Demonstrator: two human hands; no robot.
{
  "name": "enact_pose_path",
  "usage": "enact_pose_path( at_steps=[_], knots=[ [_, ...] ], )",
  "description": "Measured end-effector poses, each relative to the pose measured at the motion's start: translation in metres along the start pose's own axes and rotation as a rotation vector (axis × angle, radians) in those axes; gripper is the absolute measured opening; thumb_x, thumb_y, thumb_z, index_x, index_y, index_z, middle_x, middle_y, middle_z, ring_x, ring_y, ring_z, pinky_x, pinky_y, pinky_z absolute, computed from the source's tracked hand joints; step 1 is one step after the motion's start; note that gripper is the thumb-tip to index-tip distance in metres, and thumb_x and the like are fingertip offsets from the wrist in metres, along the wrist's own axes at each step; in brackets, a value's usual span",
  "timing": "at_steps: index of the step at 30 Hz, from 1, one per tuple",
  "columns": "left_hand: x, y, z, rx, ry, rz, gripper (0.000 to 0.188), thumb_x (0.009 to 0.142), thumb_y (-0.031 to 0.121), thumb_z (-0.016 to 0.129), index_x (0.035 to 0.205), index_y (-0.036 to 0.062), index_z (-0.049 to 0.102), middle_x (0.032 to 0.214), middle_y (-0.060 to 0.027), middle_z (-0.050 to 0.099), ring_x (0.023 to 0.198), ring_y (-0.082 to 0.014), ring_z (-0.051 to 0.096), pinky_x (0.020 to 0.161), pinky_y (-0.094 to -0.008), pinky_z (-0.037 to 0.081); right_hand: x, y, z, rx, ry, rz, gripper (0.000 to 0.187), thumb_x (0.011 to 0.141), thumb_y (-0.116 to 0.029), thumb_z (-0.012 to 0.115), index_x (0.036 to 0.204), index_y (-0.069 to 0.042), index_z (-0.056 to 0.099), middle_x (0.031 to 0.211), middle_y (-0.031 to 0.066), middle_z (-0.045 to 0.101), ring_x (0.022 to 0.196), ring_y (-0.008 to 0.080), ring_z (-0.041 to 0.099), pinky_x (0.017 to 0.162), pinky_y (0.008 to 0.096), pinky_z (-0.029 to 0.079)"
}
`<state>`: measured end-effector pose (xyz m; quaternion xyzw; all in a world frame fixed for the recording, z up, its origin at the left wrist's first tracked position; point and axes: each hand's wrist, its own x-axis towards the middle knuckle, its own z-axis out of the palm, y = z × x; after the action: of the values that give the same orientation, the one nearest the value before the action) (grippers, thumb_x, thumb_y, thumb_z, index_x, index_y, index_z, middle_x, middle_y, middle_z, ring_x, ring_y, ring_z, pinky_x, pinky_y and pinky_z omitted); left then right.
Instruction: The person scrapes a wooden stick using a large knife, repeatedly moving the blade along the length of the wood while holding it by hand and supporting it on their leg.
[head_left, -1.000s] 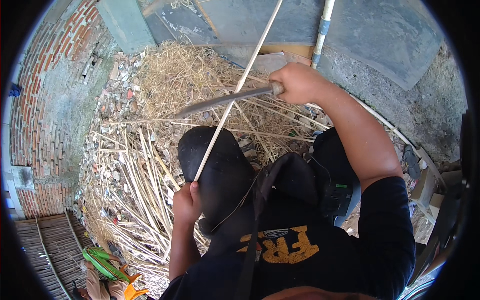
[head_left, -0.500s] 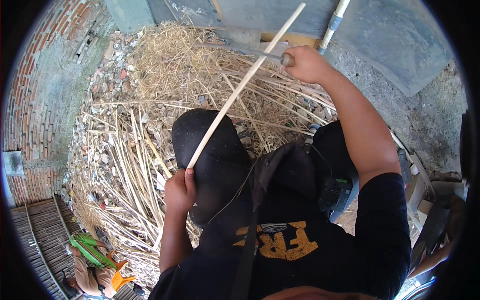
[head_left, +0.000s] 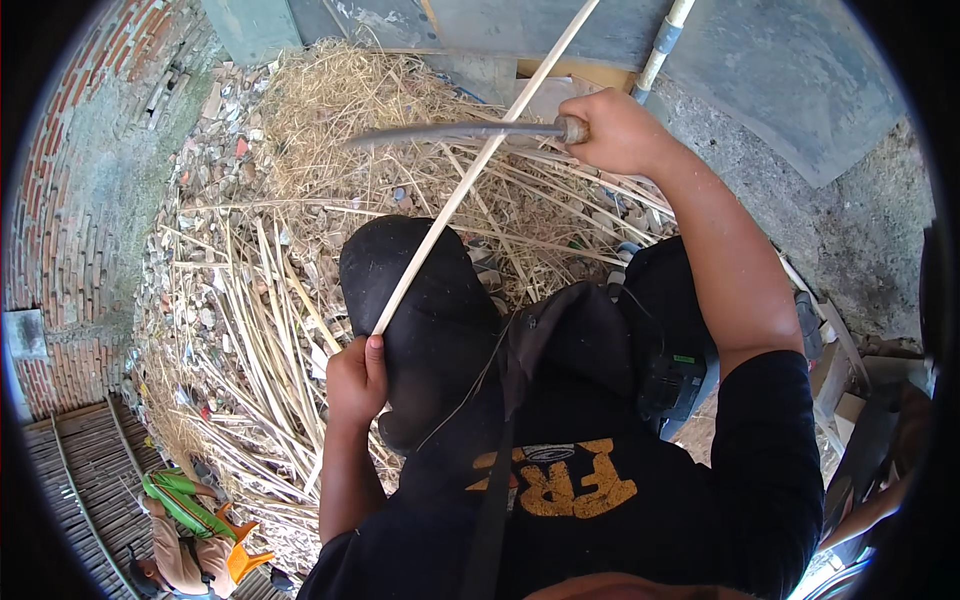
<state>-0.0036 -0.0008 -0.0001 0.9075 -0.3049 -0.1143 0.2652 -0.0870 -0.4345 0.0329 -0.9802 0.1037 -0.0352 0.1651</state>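
Note:
My left hand is closed round the lower end of a long pale wooden strip, which looks like split bamboo. The strip slants up and right across my left knee, and its far end runs out of the picture. In my right hand is the wooden handle of a long machete. Its dark, slightly curved blade points left and crosses the strip at its upper part. Whether the edge touches the strip I cannot tell.
Several pale strips lie heaped at my left on rubble. Thin shavings pile up ahead, before a grey panel wall with a pipe. A brick wall stands left. Another person sits at the lower left.
The machete blade has swung toward me and now lies lower across the strip. The strip's far end has moved up, out of the picture; my left hand stays nearly in place.

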Motion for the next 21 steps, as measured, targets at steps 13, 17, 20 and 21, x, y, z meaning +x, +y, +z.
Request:
enact_pose_path(
  at_steps=[13,17,20,21],
  knots=[
    [-0.001,0.003,0.001,0.013,0.025,0.001,0.046,0.102,0.029,0.051,0.065,0.0007,0.050,0.053,-0.0185,0.049,0.046,-0.0351,0.047,0.048,-0.0426,0.036,-0.001,-0.023,-0.001,-0.054,-0.006,-0.012,0.022,0.074,-0.021,0.070,0.092,-0.010,0.068,0.084,0.0155,0.069,0.085,0.0361,0.067,0.076,0.0481,0.053],
    [0.000,0.004,0.001,0.029,0.034,0.003,0.046,0.102,0.029,0.052,0.065,0.0008,0.050,0.052,-0.0178,0.049,0.045,-0.0343,0.047,0.047,-0.0422,0.036,-0.003,-0.022,-0.005,-0.057,-0.039,-0.012,0.022,0.072,-0.022,0.071,0.089,-0.009,0.067,0.084,0.0158,0.069,0.085,0.0368,0.067,0.075,0.0480,0.053],
    [0.000,0.006,0.002,0.026,0.048,0.009,0.047,0.101,0.031,0.052,0.065,0.0010,0.051,0.052,-0.0174,0.049,0.044,-0.0338,0.047,0.047,-0.0418,0.037,-0.001,-0.015,-0.003,-0.030,-0.045,-0.020,0.023,0.072,-0.023,0.071,0.089,-0.008,0.066,0.084,0.0162,0.068,0.085,0.0369,0.067,0.075,0.0481,0.052],
    [0.001,0.007,0.002,0.025,0.050,0.011,0.047,0.101,0.031,0.052,0.065,0.0010,0.051,0.052,-0.0174,0.049,0.044,-0.0338,0.047,0.047,-0.0418,0.037,-0.001,-0.015,-0.003,-0.032,-0.042,-0.019,0.023,0.072,-0.023,0.071,0.089,-0.008,0.066,0.084,0.0162,0.068,0.085,0.0369,0.067,0.075,0.0481,0.052]
  ],
)
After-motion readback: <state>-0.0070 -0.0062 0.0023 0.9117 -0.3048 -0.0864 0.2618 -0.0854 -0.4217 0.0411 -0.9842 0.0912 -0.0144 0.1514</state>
